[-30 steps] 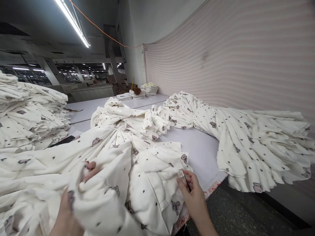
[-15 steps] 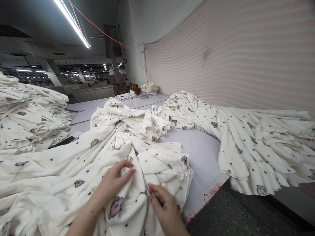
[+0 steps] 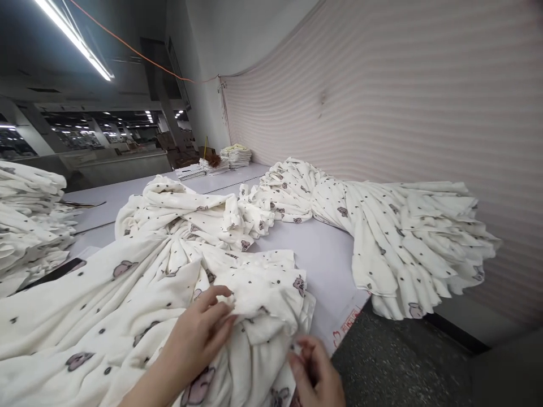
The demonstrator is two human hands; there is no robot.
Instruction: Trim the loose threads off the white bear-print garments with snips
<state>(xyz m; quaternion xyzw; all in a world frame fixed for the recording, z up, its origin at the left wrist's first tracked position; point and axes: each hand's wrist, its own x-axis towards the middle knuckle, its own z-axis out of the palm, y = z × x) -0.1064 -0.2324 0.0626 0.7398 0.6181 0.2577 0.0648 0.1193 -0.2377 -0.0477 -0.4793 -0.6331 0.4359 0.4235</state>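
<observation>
White fabric (image 3: 139, 282) printed with small dots and pinkish animal figures lies in a large gathered heap in front of me. My left hand (image 3: 201, 330) rests on this heap, its fingers bent and apart, the tips touching the cloth. Lower right, my right hand (image 3: 316, 370) has thumb and fingers pinched at the edge of the same fabric, near the table's front corner. The cloth between both hands is raised in loose folds. Just behind it sits a bunched bundle of the same print (image 3: 182, 206).
Another gathered bundle (image 3: 382, 226) drapes over the table edge at right. A stack of similar fabric (image 3: 25, 220) rises at left. Folded piles (image 3: 235, 156) stand at the table's (image 3: 326, 254) far end. Striped cloth (image 3: 373, 96) hangs along the wall; dark floor (image 3: 390, 356) shows below.
My right hand has moved right and slightly down, drawing the cloth edge with it. My left hand stays on the heap, its fingers closer together. The view has turned right.
</observation>
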